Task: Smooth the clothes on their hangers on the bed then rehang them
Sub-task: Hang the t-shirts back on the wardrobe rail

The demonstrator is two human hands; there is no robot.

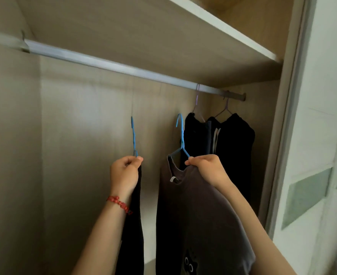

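Each blue hanger [180, 135] is pinched below its hook (left hand [125, 171], right hand [205, 167]); hooks should be lifted over the rail [124, 69] singly.

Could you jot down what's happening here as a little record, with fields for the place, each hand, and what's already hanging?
place: open wardrobe with a rail under a shelf
left hand: grips a blue hanger carrying a dark garment, below the rail
right hand: grips a second blue hanger with a grey T-shirt, also unhooked
already hung: two dark garments on purple hangers
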